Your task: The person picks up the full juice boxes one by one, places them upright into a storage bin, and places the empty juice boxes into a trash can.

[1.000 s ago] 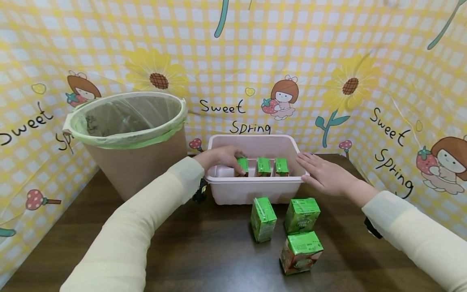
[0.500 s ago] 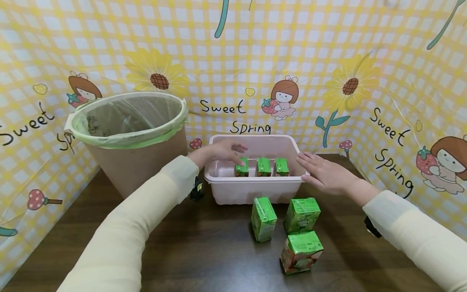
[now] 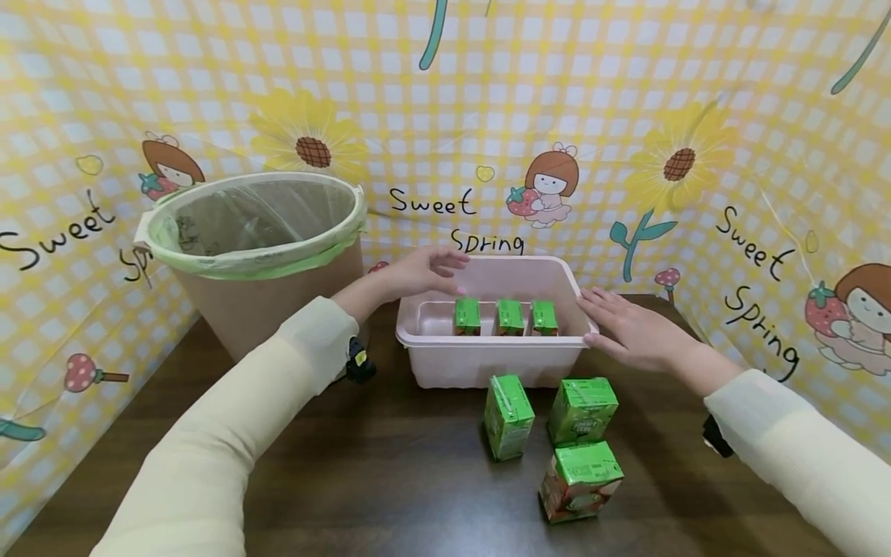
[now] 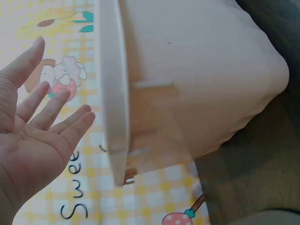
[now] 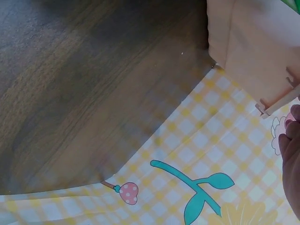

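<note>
A pale pink plastic bin (image 3: 497, 363) stands on the table with three small green drink cartons upright in a row inside it, the leftmost carton (image 3: 467, 317) nearest my left hand. My left hand (image 3: 421, 277) hovers over the bin's left rim, fingers spread and holding nothing; the left wrist view shows its open palm beside the bin's wall (image 4: 211, 70). My right hand (image 3: 636, 333) rests with extended fingers against the bin's right rim. In front of the bin are three more cartons: one on the left (image 3: 509, 418), one at the back right (image 3: 583, 410) and one nearest me (image 3: 582, 481).
A tall brown trash can (image 3: 278, 309) with a clear liner and pale green rim stands left of the bin. A yellow checked cloth (image 3: 445, 116) with cartoon prints hangs behind and at both sides. The table (image 3: 390, 480) is dark wood.
My left hand has let go of the leftmost carton in the bin and moved up and left, away from it. My right hand has stayed at the right rim.
</note>
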`<action>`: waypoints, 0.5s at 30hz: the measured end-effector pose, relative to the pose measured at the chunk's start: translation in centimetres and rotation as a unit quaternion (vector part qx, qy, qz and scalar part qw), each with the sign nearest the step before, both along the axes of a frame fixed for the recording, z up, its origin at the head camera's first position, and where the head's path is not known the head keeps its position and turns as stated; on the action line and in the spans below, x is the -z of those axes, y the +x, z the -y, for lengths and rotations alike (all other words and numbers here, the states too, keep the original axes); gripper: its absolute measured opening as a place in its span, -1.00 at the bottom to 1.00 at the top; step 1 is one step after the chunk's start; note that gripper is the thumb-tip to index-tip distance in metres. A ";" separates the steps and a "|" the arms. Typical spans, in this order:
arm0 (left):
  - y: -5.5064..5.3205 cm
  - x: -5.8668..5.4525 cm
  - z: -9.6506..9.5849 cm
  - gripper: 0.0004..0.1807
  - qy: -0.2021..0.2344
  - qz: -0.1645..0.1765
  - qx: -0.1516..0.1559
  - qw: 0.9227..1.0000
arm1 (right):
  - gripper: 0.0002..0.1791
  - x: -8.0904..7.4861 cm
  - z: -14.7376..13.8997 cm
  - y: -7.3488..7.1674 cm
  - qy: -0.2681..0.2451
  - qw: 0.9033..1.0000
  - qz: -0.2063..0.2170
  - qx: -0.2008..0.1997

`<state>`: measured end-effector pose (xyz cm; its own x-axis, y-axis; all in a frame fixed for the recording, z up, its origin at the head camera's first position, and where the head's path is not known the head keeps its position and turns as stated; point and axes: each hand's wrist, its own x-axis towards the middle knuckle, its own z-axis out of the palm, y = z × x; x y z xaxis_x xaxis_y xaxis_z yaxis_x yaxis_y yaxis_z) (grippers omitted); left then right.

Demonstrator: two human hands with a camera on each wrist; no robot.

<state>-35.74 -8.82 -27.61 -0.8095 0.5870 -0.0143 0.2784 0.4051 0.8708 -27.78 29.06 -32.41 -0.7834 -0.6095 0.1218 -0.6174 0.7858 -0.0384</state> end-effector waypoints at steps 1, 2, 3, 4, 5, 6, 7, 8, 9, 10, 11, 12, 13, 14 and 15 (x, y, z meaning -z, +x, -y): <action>0.2 -0.1 0.3 -0.29 0.005 -0.008 -0.003 1.000 | -0.25 -0.1 0.0 0.1 -0.004 1.000 -0.003 0.001; 0.4 -0.3 0.6 -0.30 0.012 -0.018 -0.007 1.000 | -0.25 -0.1 0.0 0.2 -0.006 1.000 -0.007 0.002; 0.6 -0.4 0.9 -0.30 0.020 -0.028 -0.010 0.999 | -0.25 -0.2 0.0 0.3 -0.011 1.000 -0.013 0.003; 0.8 -0.6 1.2 -0.31 0.028 -0.037 -0.014 0.999 | -0.25 -0.3 0.0 0.4 -0.014 1.000 -0.019 0.004; 1.1 -0.7 1.5 -0.32 0.037 -0.046 -0.017 0.998 | -0.26 -0.4 0.0 0.5 -0.017 0.999 -0.028 0.004; 1.3 -0.8 1.8 -0.32 0.045 -0.055 -0.020 0.997 | -0.27 -0.5 0.0 0.6 -0.022 0.999 -0.037 0.001; 1.5 -0.9 2.1 -0.33 0.052 -0.066 -0.025 0.996 | -0.28 -0.6 0.0 0.7 -0.028 0.999 -0.047 -0.001; 1.8 -1.1 2.5 -0.33 0.058 -0.075 -0.029 0.995 | -0.29 -0.6 0.0 0.8 -0.031 0.998 -0.054 -0.003; 2.0 -1.1 2.8 -0.34 0.063 -0.084 -0.031 0.994 | -0.30 -0.7 0.0 0.9 -0.037 0.997 -0.061 -0.003; 2.2 -1.2 3.1 -0.34 0.067 -0.092 -0.033 0.993 | -0.31 -0.7 0.0 0.9 -0.042 0.997 -0.067 -0.004; 2.4 -1.3 3.4 -0.34 0.072 -0.100 -0.035 0.992 | -0.31 -0.7 0.0 1.0 -0.047 0.996 -0.072 -0.003; 2.6 -1.4 3.8 -0.35 0.075 -0.107 -0.037 0.991 | -0.32 -0.7 0.0 1.0 -0.052 0.996 -0.075 -0.003; 2.8 -1.5 4.2 -0.35 0.078 -0.114 -0.040 0.990 | -0.32 -0.8 0.1 1.1 -0.058 0.995 -0.078 -0.001; 3.0 -1.6 4.5 -0.35 0.083 -0.121 -0.042 0.988 | -0.32 -0.8 0.1 1.2 -0.063 0.995 -0.081 0.000; 3.2 -1.7 4.8 -0.35 0.088 -0.127 -0.045 0.987 | -0.32 -0.8 0.1 1.3 -0.070 0.994 -0.085 0.001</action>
